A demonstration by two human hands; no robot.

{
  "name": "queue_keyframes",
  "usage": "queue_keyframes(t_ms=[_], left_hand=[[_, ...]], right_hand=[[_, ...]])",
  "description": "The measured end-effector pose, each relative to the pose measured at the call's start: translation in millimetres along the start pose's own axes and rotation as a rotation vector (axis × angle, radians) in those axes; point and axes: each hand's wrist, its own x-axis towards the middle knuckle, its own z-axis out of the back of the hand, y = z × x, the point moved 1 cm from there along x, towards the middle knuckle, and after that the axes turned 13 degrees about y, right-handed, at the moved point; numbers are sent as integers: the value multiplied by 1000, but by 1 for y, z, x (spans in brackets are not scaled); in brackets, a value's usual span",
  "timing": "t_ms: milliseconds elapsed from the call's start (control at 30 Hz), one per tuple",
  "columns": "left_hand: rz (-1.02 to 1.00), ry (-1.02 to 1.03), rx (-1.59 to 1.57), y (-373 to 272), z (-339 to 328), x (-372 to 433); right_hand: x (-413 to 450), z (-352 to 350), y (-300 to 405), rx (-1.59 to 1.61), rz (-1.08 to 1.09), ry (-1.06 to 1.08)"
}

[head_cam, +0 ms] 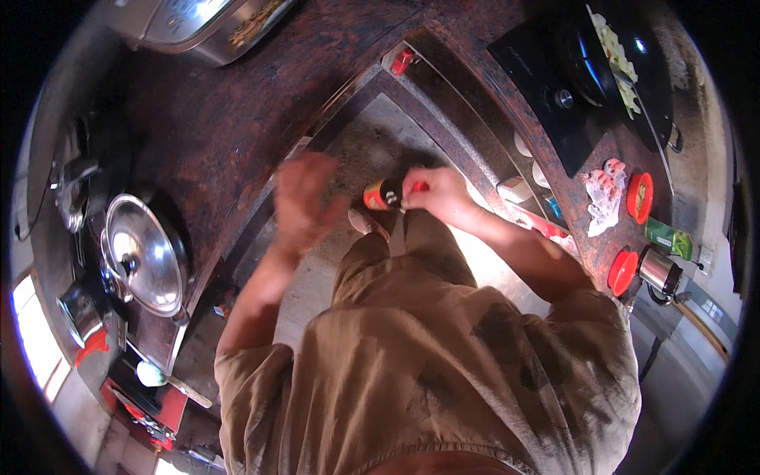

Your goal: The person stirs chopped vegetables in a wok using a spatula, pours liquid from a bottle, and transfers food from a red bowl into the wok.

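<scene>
My right hand (442,199) grips a dark bottle (375,196) at its top end, around a red cap. The bottle has an orange-and-red label and is tilted, with its base pointing toward my left hand. Fingers hide part of its neck, so I cannot tell whether the cap is loose. My left hand (306,199) is raised to the left of the bottle, apart from it. It is blurred by motion, holds nothing visible and has its fingers spread. Below the hands are my legs and one shoe (367,222) on the concrete floor.
On the right counter, a wok (585,65) of pale chopped vegetables sits on a black cooktop (528,89). Red bowls (623,273) and a steel kettle (659,270) stand nearer. A lidded pan (145,255) is on the left. Below the right counter, a shelf holds a red bottle (402,62).
</scene>
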Motion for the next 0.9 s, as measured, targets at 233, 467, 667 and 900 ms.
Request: queue_keyframes(t_ms=[233,467,667,900], left_hand=[[395,344,547,82,29,15],[276,252,686,108,4,25],[333,300,687,108,-3,27],[356,317,660,110,-6,28]], right_hand=[[218,22,-189,92,-297,-359],[397,79,-342,477,-391,-306],[422,24,-429,416,-508,-380],[361,-66,-473,440,-722,-337]])
